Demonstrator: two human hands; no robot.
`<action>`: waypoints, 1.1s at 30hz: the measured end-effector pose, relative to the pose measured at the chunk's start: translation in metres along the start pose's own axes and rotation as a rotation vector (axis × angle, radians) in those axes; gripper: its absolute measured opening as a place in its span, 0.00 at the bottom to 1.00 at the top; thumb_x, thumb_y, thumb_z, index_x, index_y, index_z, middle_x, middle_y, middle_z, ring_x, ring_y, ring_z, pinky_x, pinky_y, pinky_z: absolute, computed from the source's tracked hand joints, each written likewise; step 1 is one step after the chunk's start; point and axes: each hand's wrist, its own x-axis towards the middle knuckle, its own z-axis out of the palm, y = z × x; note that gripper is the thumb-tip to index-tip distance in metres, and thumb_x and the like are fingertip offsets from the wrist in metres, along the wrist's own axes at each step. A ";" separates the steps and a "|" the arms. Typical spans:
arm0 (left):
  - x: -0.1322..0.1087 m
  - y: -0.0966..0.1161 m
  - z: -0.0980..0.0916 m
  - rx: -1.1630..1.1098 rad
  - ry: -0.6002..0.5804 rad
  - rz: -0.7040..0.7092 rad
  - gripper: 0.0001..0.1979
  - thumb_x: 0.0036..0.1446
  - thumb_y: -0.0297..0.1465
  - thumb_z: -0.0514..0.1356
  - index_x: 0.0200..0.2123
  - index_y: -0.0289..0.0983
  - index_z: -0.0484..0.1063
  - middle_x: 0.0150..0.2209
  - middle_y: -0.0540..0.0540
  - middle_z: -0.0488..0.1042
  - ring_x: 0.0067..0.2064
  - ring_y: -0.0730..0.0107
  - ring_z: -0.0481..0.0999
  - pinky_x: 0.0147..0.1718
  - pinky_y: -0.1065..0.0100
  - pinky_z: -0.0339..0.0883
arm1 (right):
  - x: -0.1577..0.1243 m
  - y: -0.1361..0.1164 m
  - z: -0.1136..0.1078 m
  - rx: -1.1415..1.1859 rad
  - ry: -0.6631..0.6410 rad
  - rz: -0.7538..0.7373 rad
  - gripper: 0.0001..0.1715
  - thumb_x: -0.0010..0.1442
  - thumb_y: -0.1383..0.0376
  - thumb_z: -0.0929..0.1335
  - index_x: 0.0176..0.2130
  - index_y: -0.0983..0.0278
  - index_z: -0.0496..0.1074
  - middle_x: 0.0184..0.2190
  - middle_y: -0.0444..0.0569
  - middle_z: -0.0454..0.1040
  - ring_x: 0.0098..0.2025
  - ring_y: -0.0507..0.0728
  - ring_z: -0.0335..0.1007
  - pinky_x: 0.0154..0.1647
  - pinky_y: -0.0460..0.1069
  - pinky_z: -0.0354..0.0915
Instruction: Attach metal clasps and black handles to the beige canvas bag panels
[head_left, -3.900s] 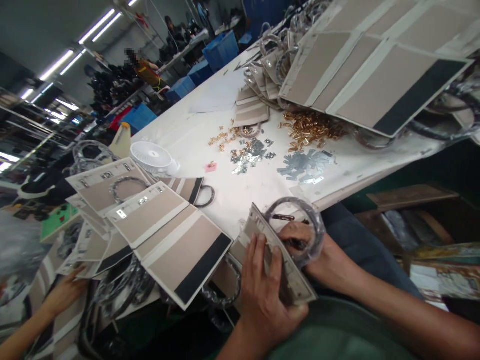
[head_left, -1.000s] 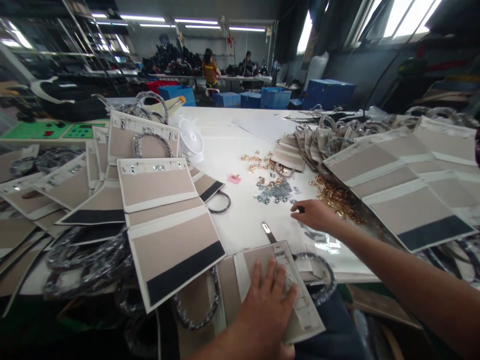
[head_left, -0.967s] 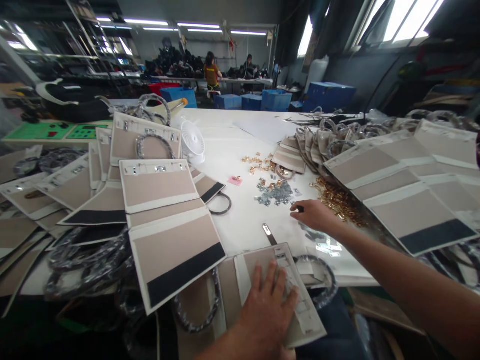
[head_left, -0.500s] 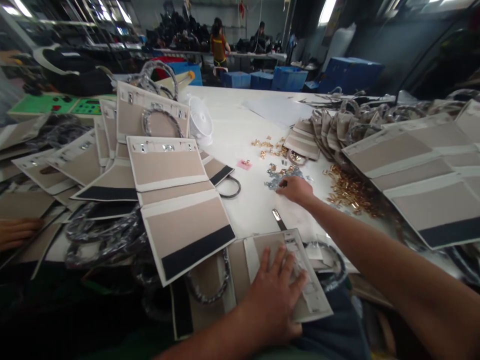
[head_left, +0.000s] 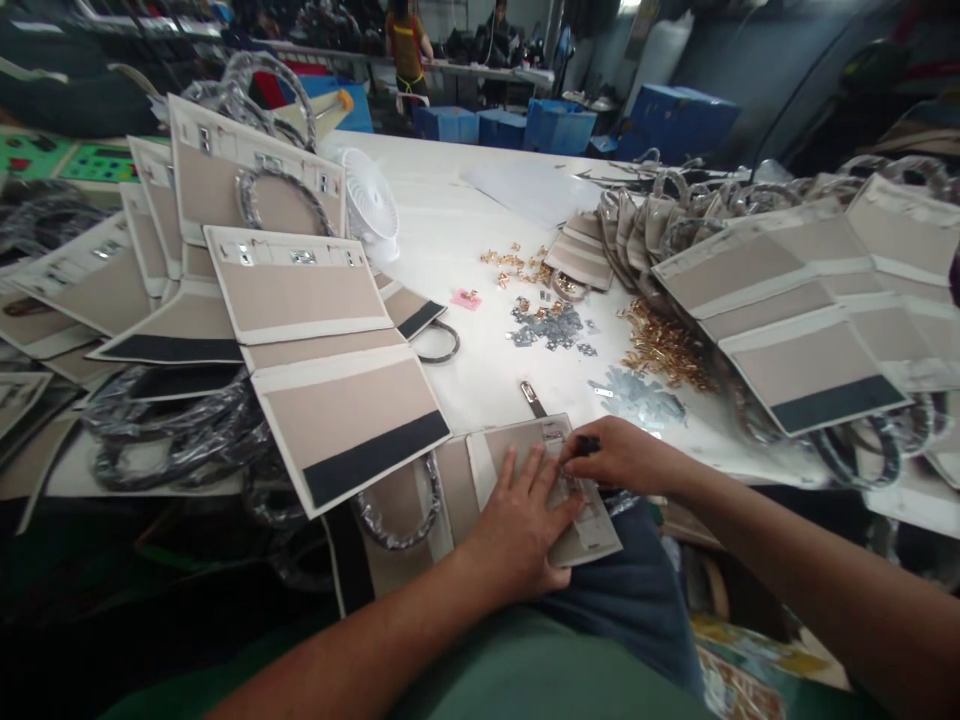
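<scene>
My left hand point(head_left: 517, 525) lies flat with spread fingers on a beige bag panel point(head_left: 592, 545) at the table's front edge, partly over my lap. Pinched fingers of my right hand point(head_left: 626, 455) touch the same panel near its white strip. A small dark thing shows in that hand, too little of it to name. Beyond the panel a dark strap with a metal end point(head_left: 531, 397) sticks out onto the table. Farther off lie a pile of small grey metal plates point(head_left: 551, 325) and a second, paler pile of metal plates point(head_left: 645, 397).
Open beige bag pieces point(head_left: 322, 360) with wrapped handles are stacked on the left; more bag pieces point(head_left: 817, 310) fill the right. Gold-coloured fittings point(head_left: 664, 345) are heaped near them. A white fan point(head_left: 371, 200) stands at the back left. Two people work beyond blue bins point(head_left: 559, 125).
My right hand has come back from the grey plates to the panel under my left hand. My left hand still rests there. The whole view has shifted.
</scene>
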 end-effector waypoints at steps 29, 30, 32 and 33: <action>-0.001 0.001 0.002 0.025 0.035 0.019 0.47 0.55 0.51 0.67 0.71 0.35 0.59 0.74 0.31 0.54 0.77 0.38 0.42 0.72 0.35 0.27 | -0.001 0.021 0.019 -0.372 0.172 0.041 0.08 0.60 0.61 0.70 0.34 0.58 0.80 0.28 0.43 0.79 0.31 0.55 0.72 0.33 0.48 0.59; 0.000 0.001 0.001 0.024 0.030 0.018 0.47 0.55 0.51 0.67 0.71 0.35 0.59 0.73 0.31 0.56 0.76 0.40 0.44 0.73 0.36 0.26 | -0.003 0.020 0.017 -0.345 0.164 0.026 0.08 0.60 0.60 0.70 0.34 0.58 0.81 0.28 0.43 0.80 0.31 0.56 0.72 0.33 0.48 0.60; 0.000 0.001 -0.001 0.027 0.015 0.023 0.45 0.57 0.51 0.66 0.70 0.34 0.60 0.71 0.30 0.59 0.76 0.42 0.47 0.73 0.37 0.25 | -0.009 0.016 0.010 -0.241 0.193 0.002 0.09 0.60 0.57 0.71 0.34 0.59 0.81 0.27 0.43 0.79 0.30 0.55 0.72 0.32 0.48 0.60; 0.001 0.001 -0.002 0.029 0.007 0.027 0.44 0.58 0.51 0.65 0.70 0.34 0.61 0.70 0.30 0.60 0.75 0.43 0.48 0.73 0.37 0.24 | -0.013 0.012 0.006 -0.160 0.240 0.002 0.12 0.60 0.55 0.72 0.33 0.59 0.81 0.26 0.43 0.78 0.29 0.55 0.70 0.30 0.48 0.60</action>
